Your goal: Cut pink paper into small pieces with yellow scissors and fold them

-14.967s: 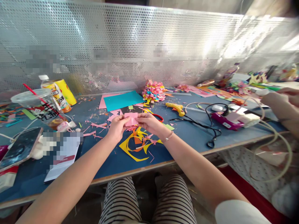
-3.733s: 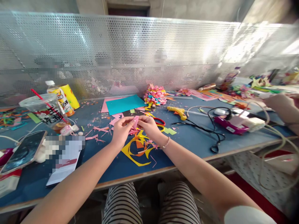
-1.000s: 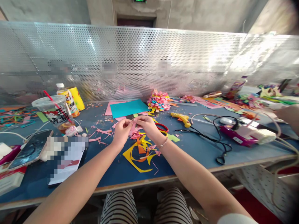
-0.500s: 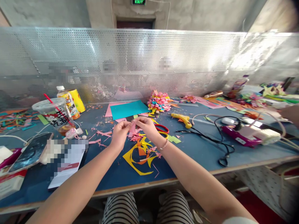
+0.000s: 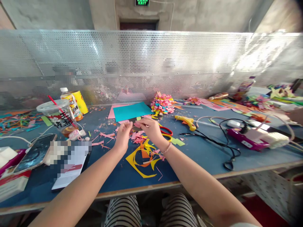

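My right hand pinches a small piece of pink paper between thumb and fingertips, above the middle of the table. Just to its left is my left hand, its thumb and fingers pressed together and a short gap from the paper. Whether anything small is in that pinch I cannot make out. Under and between the hands lie loose pink paper strips. Nearer to me are yellow paper offcuts with orange scraps. Red and yellow loops, perhaps scissor handles, show partly behind my right wrist.
Behind my hands lie a blue paper sheet and a pink-and-yellow paper ball. A yellow glue gun and a purple power strip with cables are right. Left are a drink cup, a bottle and a phone.
My hands have parted slightly. The pink paper that was between both hands is now at my right fingertips, with less of it showing. The view has shifted a little.
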`<state>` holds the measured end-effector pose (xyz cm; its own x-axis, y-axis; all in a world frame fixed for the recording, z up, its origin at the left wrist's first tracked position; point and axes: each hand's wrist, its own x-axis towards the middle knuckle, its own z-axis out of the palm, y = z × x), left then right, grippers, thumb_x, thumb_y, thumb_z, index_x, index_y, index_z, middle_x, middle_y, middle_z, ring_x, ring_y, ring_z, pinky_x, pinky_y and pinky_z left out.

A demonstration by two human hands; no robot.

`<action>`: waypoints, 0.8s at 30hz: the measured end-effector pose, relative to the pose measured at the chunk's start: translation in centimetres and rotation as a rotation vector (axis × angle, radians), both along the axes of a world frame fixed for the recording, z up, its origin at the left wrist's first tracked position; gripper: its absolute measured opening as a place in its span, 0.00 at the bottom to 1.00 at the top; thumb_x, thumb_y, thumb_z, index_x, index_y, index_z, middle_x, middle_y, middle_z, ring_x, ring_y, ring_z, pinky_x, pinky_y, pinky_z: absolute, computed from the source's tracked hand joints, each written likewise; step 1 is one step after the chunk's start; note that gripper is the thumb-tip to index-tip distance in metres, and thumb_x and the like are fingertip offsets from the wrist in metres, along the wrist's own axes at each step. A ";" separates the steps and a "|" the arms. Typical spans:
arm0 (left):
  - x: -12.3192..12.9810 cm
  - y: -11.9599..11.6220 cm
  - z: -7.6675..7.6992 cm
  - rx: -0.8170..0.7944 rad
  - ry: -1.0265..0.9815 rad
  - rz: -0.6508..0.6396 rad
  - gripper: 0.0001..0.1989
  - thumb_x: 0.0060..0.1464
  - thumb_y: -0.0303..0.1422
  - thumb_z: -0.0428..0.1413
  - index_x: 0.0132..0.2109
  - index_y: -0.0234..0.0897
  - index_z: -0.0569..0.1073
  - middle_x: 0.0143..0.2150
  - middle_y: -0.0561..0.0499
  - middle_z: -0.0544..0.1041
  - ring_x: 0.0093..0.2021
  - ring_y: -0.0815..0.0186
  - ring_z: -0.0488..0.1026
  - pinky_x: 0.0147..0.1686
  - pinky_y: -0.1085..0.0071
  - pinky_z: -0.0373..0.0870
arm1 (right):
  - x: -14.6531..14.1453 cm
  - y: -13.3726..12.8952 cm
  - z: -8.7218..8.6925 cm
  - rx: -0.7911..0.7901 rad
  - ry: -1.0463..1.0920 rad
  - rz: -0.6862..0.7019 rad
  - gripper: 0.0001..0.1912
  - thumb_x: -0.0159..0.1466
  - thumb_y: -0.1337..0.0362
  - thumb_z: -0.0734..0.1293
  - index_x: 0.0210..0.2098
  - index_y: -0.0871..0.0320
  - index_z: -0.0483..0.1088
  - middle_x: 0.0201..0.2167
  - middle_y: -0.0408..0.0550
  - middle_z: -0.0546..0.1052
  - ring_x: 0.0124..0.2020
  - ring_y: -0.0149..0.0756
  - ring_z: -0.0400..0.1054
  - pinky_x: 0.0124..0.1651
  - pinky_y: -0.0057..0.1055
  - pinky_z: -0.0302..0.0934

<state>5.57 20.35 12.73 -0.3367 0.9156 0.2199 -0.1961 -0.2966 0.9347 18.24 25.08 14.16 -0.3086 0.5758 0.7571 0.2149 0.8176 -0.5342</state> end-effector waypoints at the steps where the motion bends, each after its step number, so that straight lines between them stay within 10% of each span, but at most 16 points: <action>1: 0.2 -0.2 0.2 -0.011 -0.072 -0.065 0.16 0.44 0.44 0.57 0.31 0.35 0.67 0.30 0.52 0.69 0.31 0.69 0.68 0.33 0.71 0.65 | -0.1 -0.1 -0.1 0.063 -0.008 0.020 0.08 0.59 0.66 0.64 0.32 0.55 0.76 0.32 0.48 0.77 0.35 0.34 0.70 0.39 0.31 0.64; 6: 0.3 -0.2 0.5 0.061 -0.140 -0.086 0.14 0.42 0.40 0.60 0.33 0.35 0.70 0.32 0.52 0.71 0.34 0.69 0.69 0.38 0.70 0.67 | -0.6 -0.4 -0.4 0.237 -0.118 0.062 0.12 0.59 0.72 0.61 0.33 0.54 0.75 0.38 0.49 0.75 0.41 0.36 0.68 0.46 0.36 0.64; 24: -0.4 0.4 0.1 0.035 0.053 -0.053 0.12 0.43 0.39 0.58 0.33 0.36 0.71 0.28 0.53 0.72 0.23 0.72 0.68 0.28 0.72 0.67 | 0.9 0.0 1.2 0.002 -0.035 0.068 0.16 0.61 0.72 0.58 0.44 0.56 0.71 0.38 0.50 0.72 0.41 0.33 0.66 0.44 0.32 0.63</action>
<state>5.20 20.76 12.80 -0.2753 0.9232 0.2681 -0.1630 -0.3197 0.9334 19.17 25.03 15.32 -0.3732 0.5514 0.7461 0.1770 0.8318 -0.5262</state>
